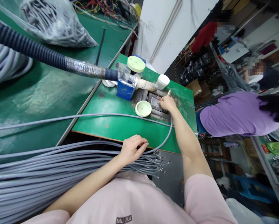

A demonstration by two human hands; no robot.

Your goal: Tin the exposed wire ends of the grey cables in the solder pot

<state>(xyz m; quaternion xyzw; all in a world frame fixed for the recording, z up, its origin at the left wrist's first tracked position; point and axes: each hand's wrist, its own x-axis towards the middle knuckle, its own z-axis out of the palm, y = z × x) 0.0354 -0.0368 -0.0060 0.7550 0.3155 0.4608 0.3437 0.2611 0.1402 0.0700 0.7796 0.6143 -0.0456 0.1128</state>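
Note:
My right hand point(168, 102) is closed on the end of a grey cable point(169, 134), with thin bare wire ends pointing into a small square metal pot point(154, 102) that looks like a solder pot. From that hand the cable curves down toward my left hand point(134, 148). My left hand's fingers are bent and pressed together around the cable at the table's front edge; its grip is partly hidden. Under and beside it lies a thick bundle of grey cables point(60, 169) with stripped ends. Just left of the pot sits a shallow pale-green dish point(143, 109).
A ribbed extraction hose point(36, 53) crosses from the left, its nozzle over a blue box point(125, 89). A white jar point(163, 81) and a pale-green lid point(136, 63) stand behind the pot. Another cable crosses the green table point(95, 126). A person in purple point(239, 113) sits right.

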